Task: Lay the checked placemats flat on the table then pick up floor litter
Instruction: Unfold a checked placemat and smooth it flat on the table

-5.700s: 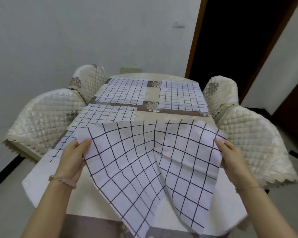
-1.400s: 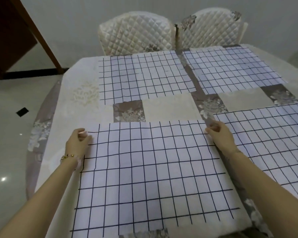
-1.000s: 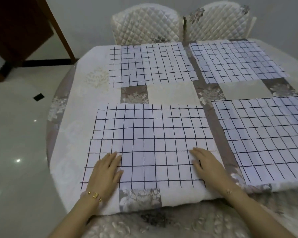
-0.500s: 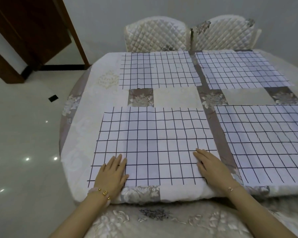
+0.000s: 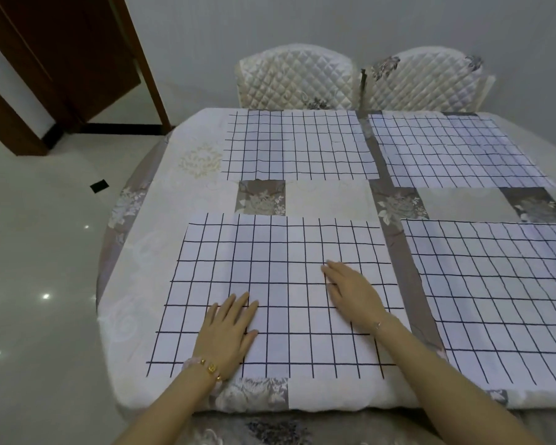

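Left hand [image 5: 228, 332] and right hand [image 5: 353, 293] pressed straight fingers on the mat [image 5: 280, 252], where uneven sliding might bunch cloth ahead.

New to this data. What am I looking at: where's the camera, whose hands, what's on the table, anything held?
There is no machine here. A person works with bare hands, and the single camera sits on their head, looking forward and down.

The left hand and right hand lie flat, fingers straight, on the nearest placemat, which is spread on the tablecloth. Nothing is held.

Three more checked mats lie flat: the right placemat, the far-left placemat and the far-right placemat. At the far side stand a left chair and a right chair, both quilted.

On the floor to the left lies a small dark scrap, possibly the litter.
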`<state>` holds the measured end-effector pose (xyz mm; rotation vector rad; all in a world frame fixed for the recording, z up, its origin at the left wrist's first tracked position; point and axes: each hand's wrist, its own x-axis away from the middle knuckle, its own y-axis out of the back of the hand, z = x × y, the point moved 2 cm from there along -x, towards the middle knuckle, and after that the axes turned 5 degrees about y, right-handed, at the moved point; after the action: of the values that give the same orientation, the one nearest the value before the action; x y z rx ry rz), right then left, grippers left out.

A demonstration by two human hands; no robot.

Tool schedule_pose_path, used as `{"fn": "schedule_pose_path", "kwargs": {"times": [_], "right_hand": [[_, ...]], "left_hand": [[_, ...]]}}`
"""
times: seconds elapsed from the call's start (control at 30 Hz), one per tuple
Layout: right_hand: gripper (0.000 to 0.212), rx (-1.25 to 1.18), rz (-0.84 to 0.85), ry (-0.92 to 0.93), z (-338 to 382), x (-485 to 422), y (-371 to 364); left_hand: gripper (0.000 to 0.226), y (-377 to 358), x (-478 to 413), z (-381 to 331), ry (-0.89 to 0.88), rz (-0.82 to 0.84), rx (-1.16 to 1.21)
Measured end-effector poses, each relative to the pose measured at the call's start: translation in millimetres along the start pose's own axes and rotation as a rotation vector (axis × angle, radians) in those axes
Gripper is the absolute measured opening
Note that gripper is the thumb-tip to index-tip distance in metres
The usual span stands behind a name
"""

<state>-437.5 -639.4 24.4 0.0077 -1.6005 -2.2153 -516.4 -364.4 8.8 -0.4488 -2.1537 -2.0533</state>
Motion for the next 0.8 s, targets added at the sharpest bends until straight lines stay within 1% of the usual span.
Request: {"fn": "schedule_pose_path", "kwargs": {"times": [0.17,0.3,0.37,0.43,0.47,0.53,0.57,0.6,0.67,0.73,0.8], "right_hand": [[0.053,-0.008,-0.031,-0.149,-44,-42,23],[0.055,-0.062,-0.024,-0.189,-46,-45,28],[0.052,-0.078,-0.091,-0.152,-34,-30,27],[0.049,-0.08,-0.118,-0.101,-16,-3,20],[0.049,-0.091,-0.105,-0.071,-7,12,14],[0.055,-0.078,-0.046,-0.028,8,44,0],[0.055,-0.035,-0.053,0.011,12,58,-7],[0.05,0.014,-0.075,0.041,11,70,-15],[0.044,0.072,-0.064,0.027,6,87,-25],[0.049,0.131,-0.04,0.027,-1,96,-32],[0.051,0.174,-0.014,0.03,-4,100,-35]], "left_hand": [[0.056,-5,0,-2,0.01,-0.016,0.001],[0.059,-5,0,-2,-0.015,-0.049,-0.001],[0.059,0,-3,-1,-0.046,-0.105,-0.014],[0.051,7,-8,-1,-0.096,-0.18,-0.033],[0.048,11,-12,0,-0.118,-0.209,-0.033],[0.047,18,-20,1,-0.147,-0.247,-0.041],[0.046,20,-25,2,-0.16,-0.269,-0.052],[0.046,23,-30,4,-0.176,-0.287,-0.065],[0.045,27,-42,13,-0.186,-0.274,-0.091],[0.048,34,-56,26,-0.145,-0.239,-0.114],[0.059,42,-71,41,-0.069,-0.179,-0.086]]}}
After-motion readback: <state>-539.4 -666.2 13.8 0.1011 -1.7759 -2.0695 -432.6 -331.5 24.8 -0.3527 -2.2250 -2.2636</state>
